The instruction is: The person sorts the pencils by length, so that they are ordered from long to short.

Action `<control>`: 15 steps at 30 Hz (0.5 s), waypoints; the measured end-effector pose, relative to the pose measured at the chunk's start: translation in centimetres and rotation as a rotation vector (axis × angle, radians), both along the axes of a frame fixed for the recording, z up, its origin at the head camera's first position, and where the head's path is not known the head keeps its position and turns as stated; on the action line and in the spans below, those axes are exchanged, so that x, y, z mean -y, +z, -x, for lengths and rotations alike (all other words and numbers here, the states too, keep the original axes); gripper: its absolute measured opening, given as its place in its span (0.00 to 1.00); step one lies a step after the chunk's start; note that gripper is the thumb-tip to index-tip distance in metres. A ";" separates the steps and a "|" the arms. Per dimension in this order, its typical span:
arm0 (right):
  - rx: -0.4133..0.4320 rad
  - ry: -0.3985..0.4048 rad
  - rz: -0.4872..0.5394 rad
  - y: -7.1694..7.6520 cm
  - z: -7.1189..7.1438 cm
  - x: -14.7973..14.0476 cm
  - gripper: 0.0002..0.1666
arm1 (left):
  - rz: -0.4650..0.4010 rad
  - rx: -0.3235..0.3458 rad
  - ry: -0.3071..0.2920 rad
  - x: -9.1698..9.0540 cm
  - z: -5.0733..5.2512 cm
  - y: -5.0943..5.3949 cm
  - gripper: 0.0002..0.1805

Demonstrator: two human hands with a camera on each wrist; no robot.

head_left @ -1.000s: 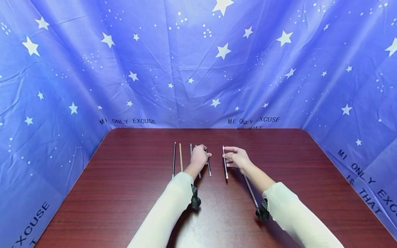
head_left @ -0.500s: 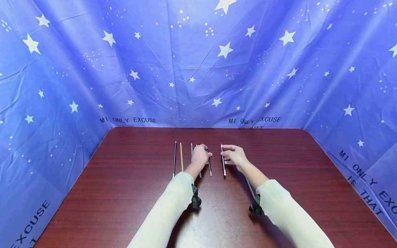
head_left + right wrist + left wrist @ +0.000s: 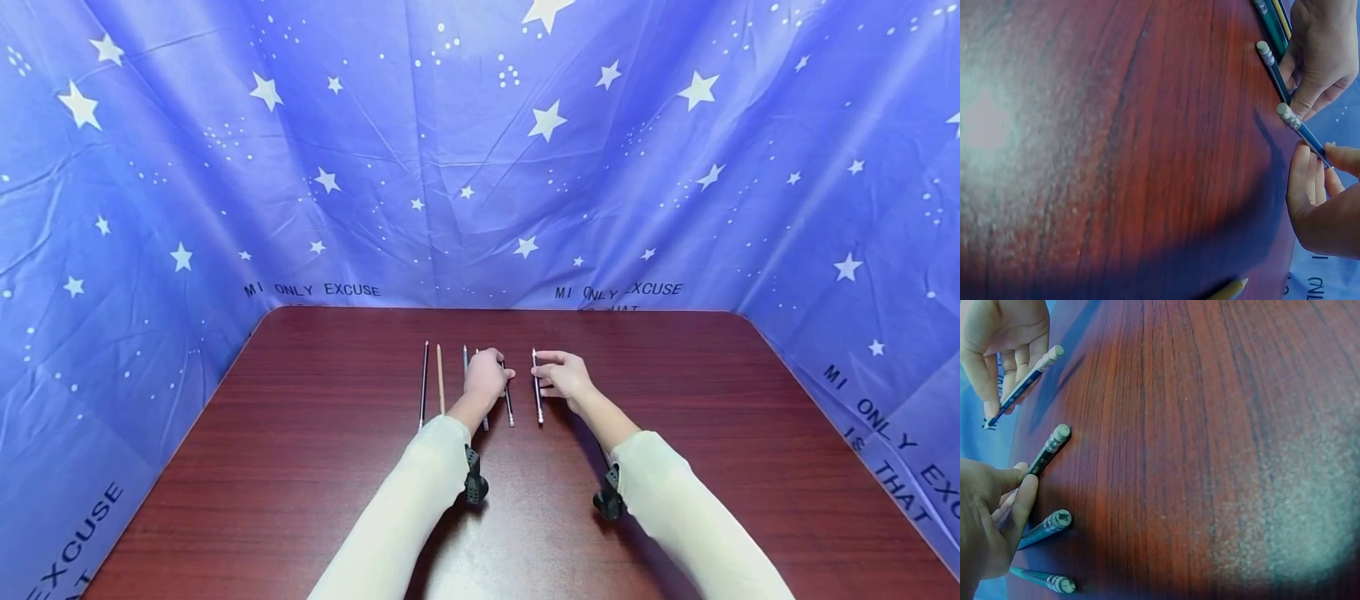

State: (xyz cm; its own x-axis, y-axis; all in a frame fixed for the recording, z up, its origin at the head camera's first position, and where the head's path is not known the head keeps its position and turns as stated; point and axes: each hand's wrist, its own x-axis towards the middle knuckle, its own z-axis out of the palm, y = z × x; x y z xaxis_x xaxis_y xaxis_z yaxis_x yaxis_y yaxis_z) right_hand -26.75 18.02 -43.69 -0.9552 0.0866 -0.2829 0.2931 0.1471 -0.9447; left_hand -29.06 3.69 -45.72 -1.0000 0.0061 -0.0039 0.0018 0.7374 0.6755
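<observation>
Brown wood-grain table [image 3: 300, 483] lies beneath both hands; right hand [image 3: 567, 380], thumb and fingertips brought together, pinches a dark blue pencil with white eraser [image 3: 538, 407], raised above the surface; left hand [image 3: 485, 377], likewise narrowed, pinches a black pencil with pale eraser [image 3: 510, 410], near the blue one but apart; tan pencil [image 3: 440, 379] and slender dark pencil [image 3: 423, 383] lie further left, well apart from the blue.

Head view faces down — wrist close-ups share hands [image 3: 988, 515] [image 3: 1010, 328].
</observation>
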 end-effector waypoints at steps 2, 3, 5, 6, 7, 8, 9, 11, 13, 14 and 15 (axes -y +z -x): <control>-0.002 0.004 0.003 -0.1 0.2 0.2 0.26 | 0.004 -0.002 0.002 0.0 0.1 0.0 0.16; -0.003 0.006 0.004 -0.1 0.2 0.2 0.26 | 0.007 -0.003 0.002 0.0 0.1 0.0 0.16; -0.007 0.003 0.006 -0.2 0.4 0.4 0.26 | 0.008 -0.003 0.004 0.0 0.2 -0.1 0.16; -0.010 0.004 0.006 -0.2 0.4 0.5 0.25 | 0.007 -0.002 0.004 0.0 0.2 -0.1 0.16; -0.010 0.002 0.007 -0.2 0.4 0.6 0.25 | 0.007 -0.001 0.004 0.0 0.2 -0.1 0.16; -0.009 -0.001 0.006 -0.2 0.5 0.7 0.25 | 0.009 -0.002 0.004 0.0 0.2 -0.1 0.16; -0.009 -0.003 0.004 -0.3 0.5 0.8 0.25 | 0.006 -0.001 0.002 0.0 0.2 -0.1 0.16; -0.002 -0.002 -0.003 -0.3 0.5 0.9 0.25 | 0.008 -0.003 -0.001 0.0 0.2 -0.2 0.16; 0.005 -0.004 -0.009 -0.4 0.5 1.1 0.25 | 0.010 -0.003 -0.004 0.0 0.2 -0.3 0.16; 0.007 -0.005 -0.010 -0.4 0.5 1.2 0.25 | 0.011 -0.003 -0.007 0.0 0.2 -0.3 0.16; 0.008 -0.005 -0.011 -0.4 0.5 1.2 0.25 | 0.012 -0.005 -0.009 0.0 0.2 -0.2 0.16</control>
State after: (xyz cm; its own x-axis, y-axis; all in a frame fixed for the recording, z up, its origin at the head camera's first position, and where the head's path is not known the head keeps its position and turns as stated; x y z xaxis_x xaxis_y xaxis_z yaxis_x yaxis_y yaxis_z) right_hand -27.27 16.80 -44.12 -0.9525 0.0945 -0.2895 0.3013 0.1561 -0.9406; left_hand -29.25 3.74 -45.95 -0.9999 0.0149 0.0013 0.0120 0.7454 0.6665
